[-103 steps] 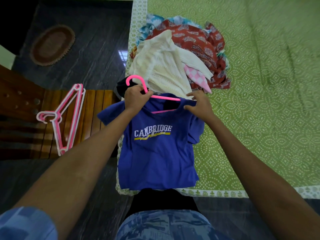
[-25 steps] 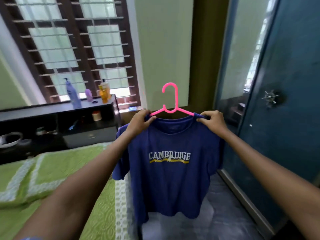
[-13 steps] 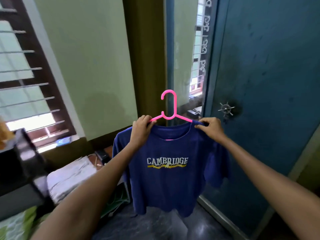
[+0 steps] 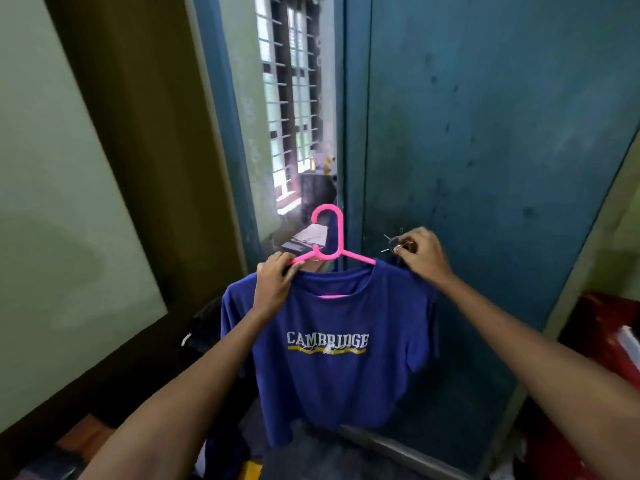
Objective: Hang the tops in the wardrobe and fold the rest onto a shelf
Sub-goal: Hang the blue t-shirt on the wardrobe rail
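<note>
A blue T-shirt [image 4: 332, 368] printed "CAMBRIDGE" hangs on a pink plastic hanger [image 4: 327, 237] in front of the teal metal wardrobe [image 4: 485, 150], whose doors are closed. My left hand [image 4: 273, 285] grips the hanger's left arm together with the shirt's shoulder and holds the shirt up. My right hand [image 4: 420, 252] is off the shirt and pinches the small metal handle [image 4: 393, 242] on the wardrobe's right door. The hanger's hook points up, free of any rail.
The wardrobe's left door carries a tall mirror [image 4: 294, 116] that reflects a barred window. A green wall [image 4: 52, 202] and a dark brown column [image 4: 145, 133] stand to the left. Dark items [image 4: 207, 327] lie low behind the shirt. Red things [image 4: 602, 334] sit at the right.
I have turned from the bed to the wardrobe with the shirt on its hanger. My right hand has let go of the shirt's shoulder and taken the door handle.
</note>
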Tool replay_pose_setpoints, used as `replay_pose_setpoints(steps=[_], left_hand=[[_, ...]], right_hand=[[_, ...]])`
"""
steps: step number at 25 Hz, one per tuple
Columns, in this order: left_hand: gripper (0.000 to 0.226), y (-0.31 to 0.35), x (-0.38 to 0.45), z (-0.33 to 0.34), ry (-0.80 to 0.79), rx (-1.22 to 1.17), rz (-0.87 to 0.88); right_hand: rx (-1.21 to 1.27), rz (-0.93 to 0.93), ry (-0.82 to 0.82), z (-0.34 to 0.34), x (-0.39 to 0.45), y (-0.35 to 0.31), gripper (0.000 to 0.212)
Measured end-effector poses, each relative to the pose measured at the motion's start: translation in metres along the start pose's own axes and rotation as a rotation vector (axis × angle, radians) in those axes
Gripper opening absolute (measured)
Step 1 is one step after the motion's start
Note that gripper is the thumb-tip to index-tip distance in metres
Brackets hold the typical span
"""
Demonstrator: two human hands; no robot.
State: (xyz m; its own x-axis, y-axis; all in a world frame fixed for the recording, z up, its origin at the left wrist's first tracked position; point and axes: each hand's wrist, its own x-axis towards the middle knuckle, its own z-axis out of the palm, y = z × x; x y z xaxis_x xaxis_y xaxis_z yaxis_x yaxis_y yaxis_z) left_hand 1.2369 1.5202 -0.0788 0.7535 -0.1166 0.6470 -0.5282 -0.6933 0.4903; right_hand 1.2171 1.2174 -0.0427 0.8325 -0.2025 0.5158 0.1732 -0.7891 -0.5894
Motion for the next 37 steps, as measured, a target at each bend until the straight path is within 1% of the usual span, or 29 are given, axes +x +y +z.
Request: replay_pose_setpoints(steps=[1,2,3,7,9,14,17,19,20,21,23,25,28,32,37], left_hand=[[0.02,-0.007,0.01,0.007,-0.021,-0.023,0.042],[0.022,-0.012,0.02,0.013,-0.038,-0.045,0.07],[0.024,-0.017,0.028,0.018,-0.055,-0.072,0.086],[0.043,-0.036,0.053,0.042,-0.112,-0.196,0.175],[0.045,-0.043,0.06,0.055,-0.136,-0.233,0.201],[0.041,-0.057,0.07,0.077,-0.123,-0.244,0.234],[0.039,-0.061,0.077,0.086,-0.091,-0.255,0.231],[0.038,-0.062,0.082,0.089,-0.074,-0.257,0.225],[0.037,-0.062,0.083,0.09,-0.073,-0.256,0.226],[0.037,-0.062,0.084,0.091,-0.08,-0.258,0.23],[0.037,-0.064,0.085,0.094,-0.088,-0.257,0.248],[0.043,-0.065,0.084,0.095,-0.088,-0.258,0.273],[0.054,-0.066,0.081,0.093,-0.084,-0.261,0.282],[0.056,-0.067,0.075,0.087,-0.081,-0.256,0.279],[0.058,-0.069,0.066,0.079,-0.06,-0.231,0.267]], right_hand=[[-0.193,-0.017,0.038,0.003,0.008,0.002,0.027],[-0.331,-0.008,0.015,0.005,0.015,0.002,0.035],[-0.414,0.024,-0.03,0.008,0.021,0.001,0.042],[-0.645,0.178,-0.206,0.027,0.035,-0.007,0.065],[-0.743,0.209,-0.264,0.039,0.039,-0.008,0.069],[-0.932,0.212,-0.235,0.066,0.051,-0.004,0.06],[-1.034,0.2,-0.249,0.072,0.06,-0.001,0.041],[-1.092,0.215,-0.309,0.072,0.064,-0.004,0.031],[-1.109,0.232,-0.323,0.071,0.063,-0.005,0.031],[-1.105,0.215,-0.3,0.071,0.063,-0.001,0.033],[-1.012,0.205,-0.294,0.073,0.062,0.004,0.035],[-0.954,0.185,-0.228,0.075,0.062,0.008,0.036],[-0.875,0.236,-0.154,0.076,0.059,0.008,0.038],[-0.714,0.358,-0.062,0.075,0.053,0.006,0.049],[-0.654,0.395,-0.029,0.075,0.049,0.001,0.05]])
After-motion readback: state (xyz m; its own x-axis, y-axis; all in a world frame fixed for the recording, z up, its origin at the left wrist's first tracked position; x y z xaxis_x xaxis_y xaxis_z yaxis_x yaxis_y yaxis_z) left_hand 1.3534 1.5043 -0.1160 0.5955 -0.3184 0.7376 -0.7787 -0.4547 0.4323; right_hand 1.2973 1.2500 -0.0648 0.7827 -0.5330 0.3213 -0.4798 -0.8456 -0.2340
